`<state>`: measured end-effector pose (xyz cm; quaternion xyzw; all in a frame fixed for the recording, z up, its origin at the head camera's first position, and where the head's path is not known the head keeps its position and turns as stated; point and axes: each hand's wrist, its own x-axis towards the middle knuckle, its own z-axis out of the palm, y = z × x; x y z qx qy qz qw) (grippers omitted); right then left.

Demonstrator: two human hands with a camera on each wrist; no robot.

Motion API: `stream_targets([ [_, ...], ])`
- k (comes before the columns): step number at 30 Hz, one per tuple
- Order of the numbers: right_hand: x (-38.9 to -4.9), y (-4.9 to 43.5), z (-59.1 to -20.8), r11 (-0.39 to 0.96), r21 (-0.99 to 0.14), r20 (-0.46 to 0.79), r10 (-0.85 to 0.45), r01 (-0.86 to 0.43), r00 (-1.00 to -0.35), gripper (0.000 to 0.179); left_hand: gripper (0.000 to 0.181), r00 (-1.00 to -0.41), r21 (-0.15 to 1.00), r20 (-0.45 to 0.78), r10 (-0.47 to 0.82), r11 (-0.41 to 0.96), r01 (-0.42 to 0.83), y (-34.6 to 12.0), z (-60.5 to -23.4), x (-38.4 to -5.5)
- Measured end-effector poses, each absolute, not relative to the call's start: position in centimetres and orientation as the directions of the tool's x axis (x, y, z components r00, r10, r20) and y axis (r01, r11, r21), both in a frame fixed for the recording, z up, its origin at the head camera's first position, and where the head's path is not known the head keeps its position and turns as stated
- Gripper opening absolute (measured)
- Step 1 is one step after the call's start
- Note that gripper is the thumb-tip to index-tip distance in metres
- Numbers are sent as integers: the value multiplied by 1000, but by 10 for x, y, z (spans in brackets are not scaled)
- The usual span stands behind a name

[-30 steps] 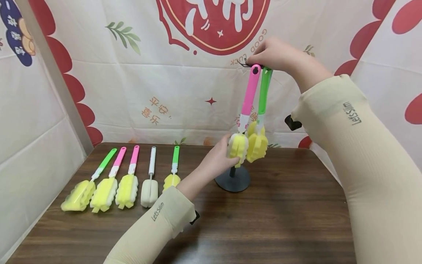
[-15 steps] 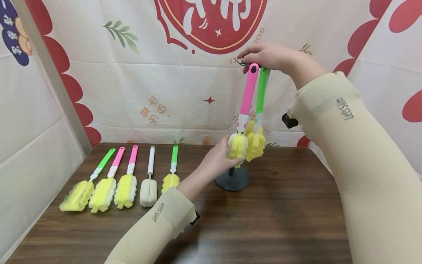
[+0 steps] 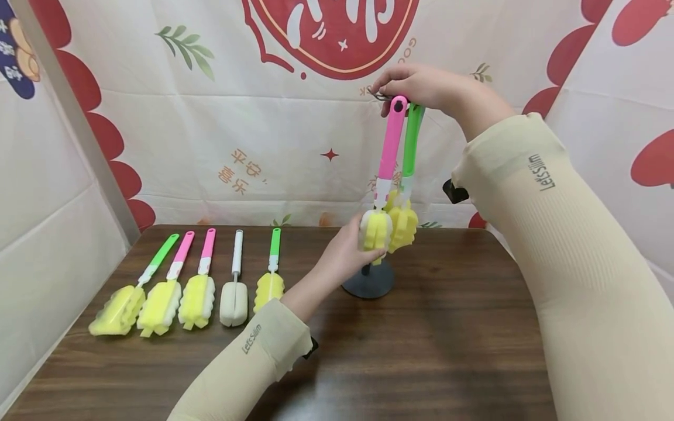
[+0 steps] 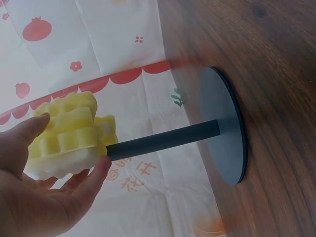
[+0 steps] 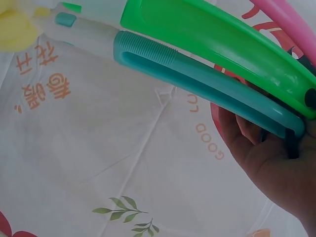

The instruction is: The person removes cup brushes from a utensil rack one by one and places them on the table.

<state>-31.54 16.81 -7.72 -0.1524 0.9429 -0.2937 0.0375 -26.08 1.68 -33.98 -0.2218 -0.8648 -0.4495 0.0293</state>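
A pink-handled sponge brush (image 3: 392, 140) hangs from a hook at the top of a dark stand (image 3: 371, 285), its yellow and white sponge low. My left hand (image 3: 343, 248) grips that sponge between thumb and fingers, beside the stand's pole (image 4: 168, 140). Behind it hang a green-handled brush (image 3: 412, 143) and a teal-handled brush (image 5: 197, 79), the latter plain only in the right wrist view. My right hand (image 3: 418, 88) holds the stand's hooked top (image 3: 380, 96) from above, its fingers curling over the hooks and partly hiding them.
Several brushes lie in a row on the left of the wooden table (image 3: 421, 351): a green-handled one (image 3: 118, 310), two pink-handled, a white one (image 3: 234, 304), and another green-handled one (image 3: 270, 286) partly behind my left sleeve. A printed cloth (image 3: 284, 134) hangs behind.
My right hand's fingers have reached further left over the stand's top, and more of the hooks shows. The left hand keeps its grip on the sponge. The head view has shifted slightly.
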Motion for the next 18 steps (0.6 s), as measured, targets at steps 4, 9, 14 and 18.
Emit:
stream_targets([
  [4,-314,169,-76,764,-590,23,-306,-260,-952,38,80,-903,753,249,351,516,408,15,-337,-257],
  [9,-314,170,-77,788,-551,44,-302,-275,-952,40,78,-903,744,269,334,524,415,13,-338,-257],
  [14,-314,173,-78,799,-526,57,-307,-290,-950,39,75,-902,752,285,326,508,421,12,-338,-257],
  [18,-315,176,-79,786,-555,56,-292,-273,-955,36,74,-899,751,287,332,504,426,12,-339,-256],
])
